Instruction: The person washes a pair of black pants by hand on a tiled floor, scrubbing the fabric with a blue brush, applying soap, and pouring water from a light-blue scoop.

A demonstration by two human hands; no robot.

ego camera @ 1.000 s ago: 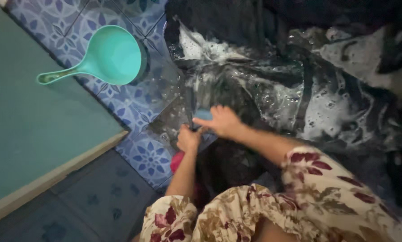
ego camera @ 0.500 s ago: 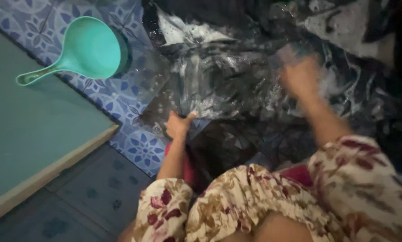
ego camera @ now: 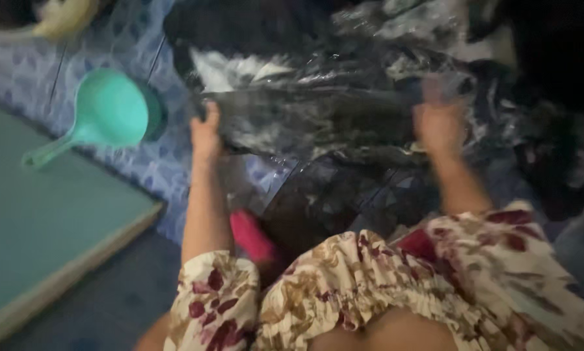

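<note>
**Both hands spread apart on the soapy dark cloth**

Moved up and outward since half a second ago: left hand point(ego camera: 205, 135), earlier low at the cloth's near edge, now higher at its left edge. Nearest, floral sleeves point(ego camera: 370, 292) and a pink object point(ego camera: 252, 237) beside the left forearm. Beyond, wet dark cloth point(ego camera: 318, 120) spread on the patterned blue tiled floor point(ego camera: 155, 169), streaked with white suds. Left grip closed around the cloth's left edge. Right hand point(ego camera: 438, 123) blurred, resting on the cloth's right part; grip impossible to tell. Left of the cloth, near but apart, 1 teal dipper point(ego camera: 106, 110) lying on the tiles. Lower left, a green raised surface point(ego camera: 38, 221).
</note>
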